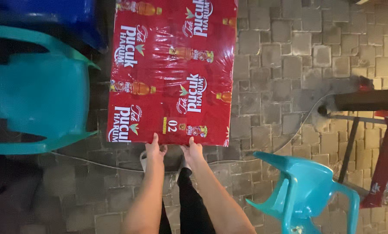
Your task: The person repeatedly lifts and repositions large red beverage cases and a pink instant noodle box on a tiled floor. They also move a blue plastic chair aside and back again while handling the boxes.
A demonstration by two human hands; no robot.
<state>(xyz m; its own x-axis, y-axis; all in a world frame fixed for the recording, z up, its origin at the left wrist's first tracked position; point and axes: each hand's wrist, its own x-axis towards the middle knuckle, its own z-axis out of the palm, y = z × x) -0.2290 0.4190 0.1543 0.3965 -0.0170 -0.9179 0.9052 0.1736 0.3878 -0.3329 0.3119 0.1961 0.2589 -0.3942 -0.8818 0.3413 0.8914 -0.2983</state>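
the tablecloth [172,73] sits mid-scene, far from the person, both hands on its near edge: left hand [155,151], right hand [192,151]. one chair [38,95] left, another chair [306,190] near right, paving [280,65] underneath.

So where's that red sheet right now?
The red sheet lies upper centre in the head view, on the paving, between the teal chairs; both hands grip its near edge.
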